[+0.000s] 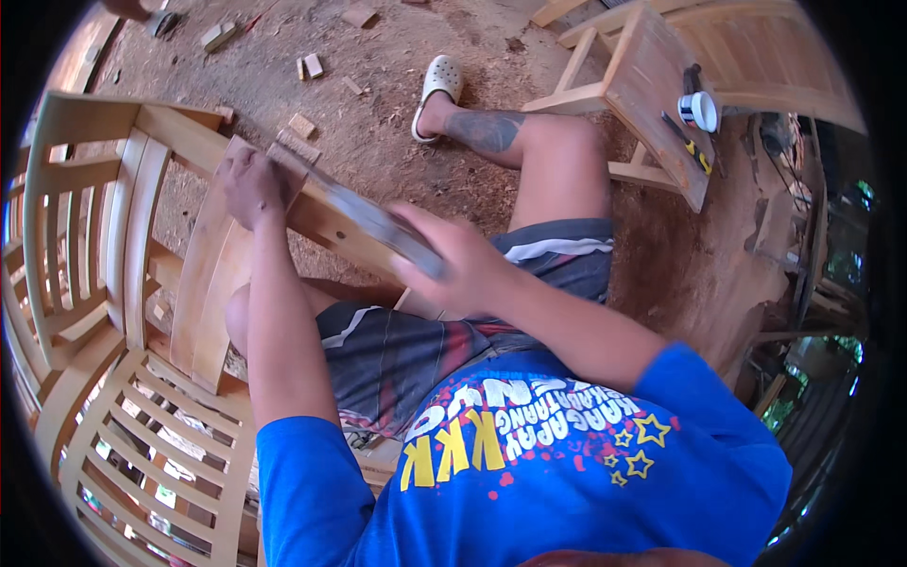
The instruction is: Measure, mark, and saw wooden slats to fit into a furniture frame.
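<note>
My left hand (253,187) is closed over the far end of a pale wooden rail (331,227), beside a curved board (210,274) of a wooden bench frame. The fingers press on the wood; a dark round spot shows along the rail. In my right hand (458,255) is a long flat grey tool (378,222), smeared by motion so its exact kind is unclear. It lies along the top of the rail and points toward my left hand, its tip near a small wooden block (295,146). My right fingers are wrapped around its near end.
Slatted bench parts (156,454) stand at the left. On the right, a tilted-looking wooden panel (652,104) carries a white tub (699,111) and a yellow-and-black tool (697,156). Wood offcuts (219,36) litter the dirt floor. Another person's foot (162,23) shows at far left.
</note>
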Available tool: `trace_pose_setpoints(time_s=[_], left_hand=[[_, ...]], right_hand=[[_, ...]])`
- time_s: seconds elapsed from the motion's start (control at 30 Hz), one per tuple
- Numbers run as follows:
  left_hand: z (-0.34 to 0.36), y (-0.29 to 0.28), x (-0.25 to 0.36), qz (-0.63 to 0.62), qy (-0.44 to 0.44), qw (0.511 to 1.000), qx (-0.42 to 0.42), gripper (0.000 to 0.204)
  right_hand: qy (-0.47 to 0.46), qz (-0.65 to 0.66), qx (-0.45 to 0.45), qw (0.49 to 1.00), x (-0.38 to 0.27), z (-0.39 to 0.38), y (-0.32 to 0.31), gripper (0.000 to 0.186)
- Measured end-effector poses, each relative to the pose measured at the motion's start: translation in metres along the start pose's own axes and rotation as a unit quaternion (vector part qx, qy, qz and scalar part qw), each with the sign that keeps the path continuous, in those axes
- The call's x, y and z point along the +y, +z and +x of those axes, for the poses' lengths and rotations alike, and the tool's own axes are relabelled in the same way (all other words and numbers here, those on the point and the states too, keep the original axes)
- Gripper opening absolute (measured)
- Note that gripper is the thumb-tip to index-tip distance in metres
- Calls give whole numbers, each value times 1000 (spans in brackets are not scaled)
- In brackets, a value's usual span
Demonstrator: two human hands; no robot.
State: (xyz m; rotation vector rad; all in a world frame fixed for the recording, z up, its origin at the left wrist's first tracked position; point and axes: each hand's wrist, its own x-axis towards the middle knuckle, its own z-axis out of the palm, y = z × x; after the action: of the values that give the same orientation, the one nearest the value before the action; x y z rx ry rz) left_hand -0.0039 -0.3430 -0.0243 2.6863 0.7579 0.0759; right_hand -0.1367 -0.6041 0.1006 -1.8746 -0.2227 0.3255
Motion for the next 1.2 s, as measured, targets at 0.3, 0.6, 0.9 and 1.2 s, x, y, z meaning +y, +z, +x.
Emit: trace_pose_setpoints(time_s=[0.3,0.6,0.9,1.2], left_hand=[[5,6,-19,43,19,999,6,27],[4,10,-28,54,93,994,1,26],[26,35,-69,53,79,995,12,26],[21,22,-55,91,97,991,14,27]], right_hand=[[71,6,-40,997,-12,-16,-8,57],[82,46,-39,995,-14,-22,-15,52],[75,33,-34,996,2,-9,1,51],[61,47,-31,997,5,-12,-4,54]])
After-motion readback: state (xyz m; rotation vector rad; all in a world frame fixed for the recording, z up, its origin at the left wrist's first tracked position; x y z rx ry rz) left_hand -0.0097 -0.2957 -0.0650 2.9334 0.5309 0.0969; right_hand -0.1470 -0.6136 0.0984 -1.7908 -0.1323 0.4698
